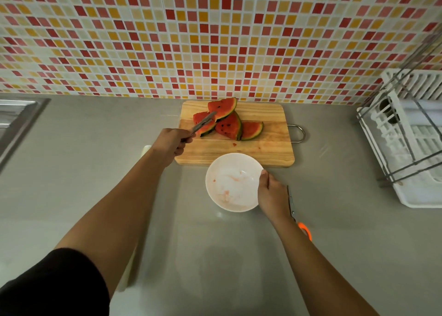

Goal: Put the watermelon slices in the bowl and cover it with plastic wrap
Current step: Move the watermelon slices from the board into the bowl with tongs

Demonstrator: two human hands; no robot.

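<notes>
Seen from above on a grey table (83, 148): a wooden cutting board (263, 148) against the tiled wall (215, 41), with a metal loop handle (299, 133) sticking out on its right side. Piled on the far half of the board, four watermelon slices (229, 124), red flesh with dark seeds and green rind, leaning on one another; the topmost (223, 106) tilted up toward the wall. Left hand (171, 144) closed around the handles of metal tongs (203, 123), tips reaching into the pile at the top slice; whether the tips actually pinched it, impossible to tell. A small red scrap (234, 144) lay loose on the bare wood nearer the front. Just in front of the board, a white bowl (233, 183), holding no slices, only pink juice smears inside. Right hand (272, 196) clasped on the bowl's right rim, thumb hooked over the edge. Beside that wrist, scissors (293, 208) with an orange handle flat on the table, blades pointing away, partly hidden by the forearm. Under the left forearm, a pale long object (146, 149), mostly hidden and not identifiable. At the far left, the corner of a metal sink (16, 117); at the far right, a white dish rack (411, 136) in a wire frame. Dark sleeve (47, 287) on the left upper arm.
</notes>
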